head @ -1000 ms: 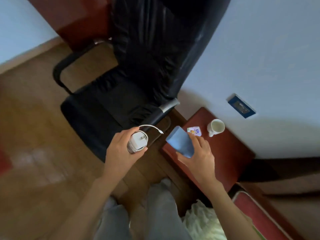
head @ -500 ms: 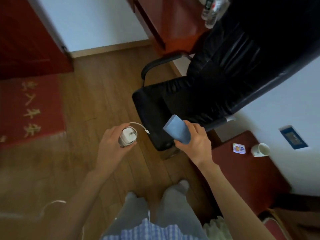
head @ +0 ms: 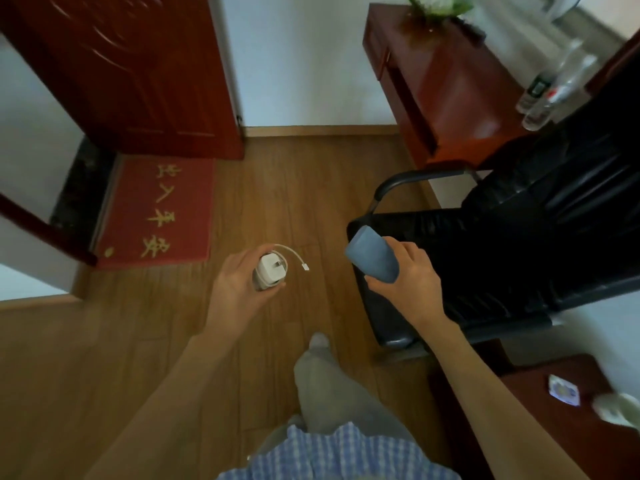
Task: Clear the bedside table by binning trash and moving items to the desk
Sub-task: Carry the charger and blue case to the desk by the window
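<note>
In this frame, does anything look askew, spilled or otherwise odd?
Only small things: the blue plastic cup is held tilted in the right hand, and a loose cable end dangles from the white charger plug in the left hand. Nothing spilled.

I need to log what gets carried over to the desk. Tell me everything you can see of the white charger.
The charger is a small white block, plastic by its look, with rounded corners and metal prongs on the face turned toward the camera. A thin white cable is coiled round it; a short loose end arcs out to the right and ends in a small connector. The left hand grips the bundle, fingers curled round it, in the air above the wood floor. Nothing else touches it.
</note>
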